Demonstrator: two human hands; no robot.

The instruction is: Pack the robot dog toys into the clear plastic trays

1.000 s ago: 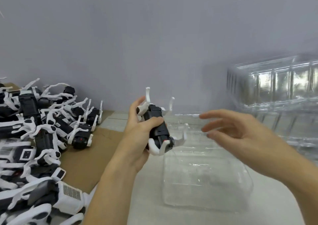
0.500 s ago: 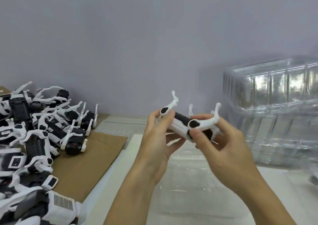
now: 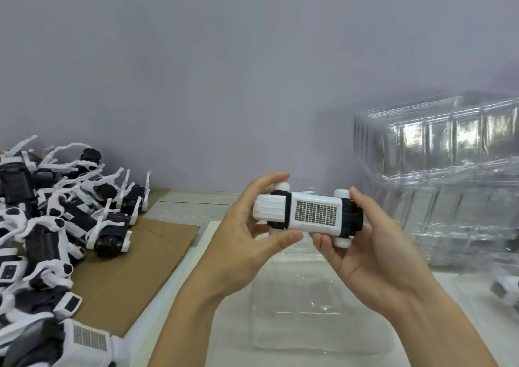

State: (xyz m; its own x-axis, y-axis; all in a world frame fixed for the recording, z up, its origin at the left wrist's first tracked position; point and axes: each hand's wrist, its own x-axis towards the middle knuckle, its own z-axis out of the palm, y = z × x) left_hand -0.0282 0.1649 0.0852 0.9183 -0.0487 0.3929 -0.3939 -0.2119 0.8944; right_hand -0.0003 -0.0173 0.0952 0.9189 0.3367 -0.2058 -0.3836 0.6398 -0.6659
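Both sets of fingers are curled round one robot dog toy [image 3: 307, 217], which is held level in the air above the bench [image 3: 179, 279]. On the left hand [image 3: 247, 243] the thumb [image 3: 283, 239] presses the toy's near edge and the other fingers wrap its far side at the plain white end. On the right hand [image 3: 373, 254] the fingers [image 3: 356, 198] reach over the black end while the palm cups it from below. A white face with a dark grid panel looks toward the camera, and rounded white knobs stick out at the corners.

Directly beneath the toy a clear plastic tray [image 3: 314, 310] lies flat on the white bench. At the near left a pile of robot dog toys [image 3: 47, 226], black bodies with white legs pointing all ways, rests on a sheet of brown cardboard [image 3: 134, 265]. At the far right edge another toy [image 3: 508, 291] shows, blurred, low on the bench. Behind it, a stack of clear trays [image 3: 449, 181] stands well apart from the hands, near a plain grey wall [image 3: 224, 57].
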